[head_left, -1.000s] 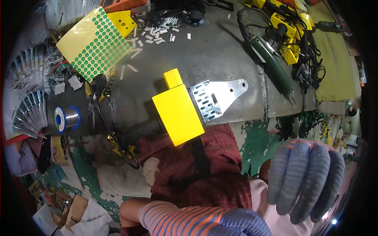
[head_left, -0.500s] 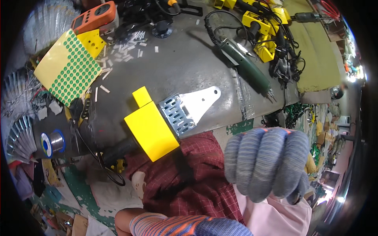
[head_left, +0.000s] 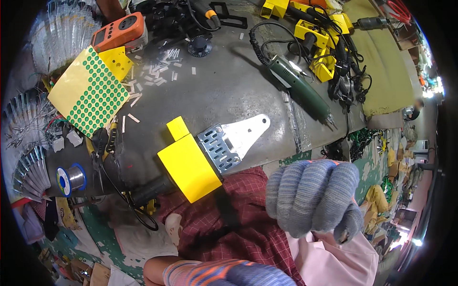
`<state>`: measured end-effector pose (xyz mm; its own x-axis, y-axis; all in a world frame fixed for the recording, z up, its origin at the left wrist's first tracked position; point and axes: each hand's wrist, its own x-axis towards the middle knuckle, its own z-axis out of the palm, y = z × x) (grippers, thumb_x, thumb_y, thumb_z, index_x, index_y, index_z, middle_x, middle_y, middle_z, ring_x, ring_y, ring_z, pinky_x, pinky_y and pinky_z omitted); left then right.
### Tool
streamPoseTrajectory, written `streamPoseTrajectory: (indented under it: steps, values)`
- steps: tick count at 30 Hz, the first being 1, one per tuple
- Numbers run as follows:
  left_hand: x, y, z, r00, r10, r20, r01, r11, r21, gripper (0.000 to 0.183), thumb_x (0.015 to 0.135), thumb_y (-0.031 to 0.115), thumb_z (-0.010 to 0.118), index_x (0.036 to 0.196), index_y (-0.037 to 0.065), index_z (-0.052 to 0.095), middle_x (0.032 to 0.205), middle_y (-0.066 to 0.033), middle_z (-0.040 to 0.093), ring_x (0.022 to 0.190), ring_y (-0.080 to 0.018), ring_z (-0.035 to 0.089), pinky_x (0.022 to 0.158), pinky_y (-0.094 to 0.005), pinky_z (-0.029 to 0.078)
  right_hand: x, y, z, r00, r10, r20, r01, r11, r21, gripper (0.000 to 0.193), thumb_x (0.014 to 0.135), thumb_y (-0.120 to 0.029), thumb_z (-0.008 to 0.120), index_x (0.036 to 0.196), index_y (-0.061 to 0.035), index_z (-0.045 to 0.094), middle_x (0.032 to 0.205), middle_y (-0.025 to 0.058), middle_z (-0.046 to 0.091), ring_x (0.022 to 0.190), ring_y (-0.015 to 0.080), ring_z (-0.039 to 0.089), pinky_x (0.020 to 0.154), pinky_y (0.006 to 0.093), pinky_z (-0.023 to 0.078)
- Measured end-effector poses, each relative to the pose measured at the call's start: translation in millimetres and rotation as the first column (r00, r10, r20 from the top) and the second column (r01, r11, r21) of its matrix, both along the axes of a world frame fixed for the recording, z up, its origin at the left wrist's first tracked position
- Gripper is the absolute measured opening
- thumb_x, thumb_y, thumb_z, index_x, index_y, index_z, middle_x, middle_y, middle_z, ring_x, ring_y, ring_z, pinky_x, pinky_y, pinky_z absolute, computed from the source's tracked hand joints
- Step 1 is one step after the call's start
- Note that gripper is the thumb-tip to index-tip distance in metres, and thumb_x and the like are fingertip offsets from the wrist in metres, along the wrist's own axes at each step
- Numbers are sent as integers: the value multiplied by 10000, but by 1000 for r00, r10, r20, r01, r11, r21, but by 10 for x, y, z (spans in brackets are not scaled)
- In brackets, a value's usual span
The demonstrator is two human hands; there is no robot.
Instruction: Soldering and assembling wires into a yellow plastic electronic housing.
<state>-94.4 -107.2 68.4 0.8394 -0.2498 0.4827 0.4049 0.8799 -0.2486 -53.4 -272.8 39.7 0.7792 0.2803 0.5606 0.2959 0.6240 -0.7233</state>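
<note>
A smooth yellow block (head_left: 190, 168) with a slotted, tapering metal bracket (head_left: 245, 135) against its side sits at the dark bench (head_left: 214, 81)'s front edge, apart from the knit-gloved, finger-curled right hand (head_left: 312, 198) and striped-gloved left hand (head_left: 234, 275), whose grips I cannot tell.

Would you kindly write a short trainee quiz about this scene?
1. True or false: the blue-grey gloved right hand is apart from the yellow block-shaped housing.
2. The dots on the pale yellow square sheet are: A) red; B) green; C) blue.
3. Fill in: the blue-rimmed spool of silver wire lies to the ____ of the housing.

Key: 1. true; 2. B; 3. left.
</note>
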Motion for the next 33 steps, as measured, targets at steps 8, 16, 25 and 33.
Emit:
streamPoseTrajectory:
  steps: [8, 16, 25, 33]
  values:
    - [-135, -68, 122, 426, 855, -296, 186, 237, 953, 265, 872, 284, 754, 917, 28, 700, 940, -195, 682, 832, -304, 669, 730, -399, 536, -252, 60, 311, 973, -181, -145, 103, 896, -431, 605, 802, -272, 810, 1273, 51, 611, 1161, 203, 670, 1035, 330, 674, 881, 404, 527]
    - [251, 380, -585, 445, -206, 871, -872, -319, 370, 400, 772, 114, 799, 1139, 88, 643, 1070, -89, 648, 918, -288, 625, 790, -396, 513, -627, 138, -104, 748, -341, -570, -4, 856, -516, 494, 866, -206, 795, 1282, -21, 601, 1140, 70, 667, 1043, 134, 633, 908, 299, 522]
    - [46, 821, -707, 803, -97, 588, -591, -5, 807, 409, 814, -28, 741, 1200, -10, 606, 1206, -182, 639, 1119, -264, 611, 950, -345, 492, -1351, -223, -680, 753, -311, -580, -427, 438, -791, 247, 953, -227, 649, 1135, -59, 641, 915, 81, 697, 830, 179, 671, 730, 327, 531]
    - [-17, 793, -841, 847, 248, 471, -440, -171, 882, 155, 924, 41, 628, 1070, -12, 622, 1011, -114, 664, 902, -164, 638, 863, -277, 487, -1231, 15, -1020, 744, 117, 658, 657, -309, -687, 156, 778, -289, 608, 901, -195, 586, 831, 35, 569, 847, 211, 570, 742, 370, 440]
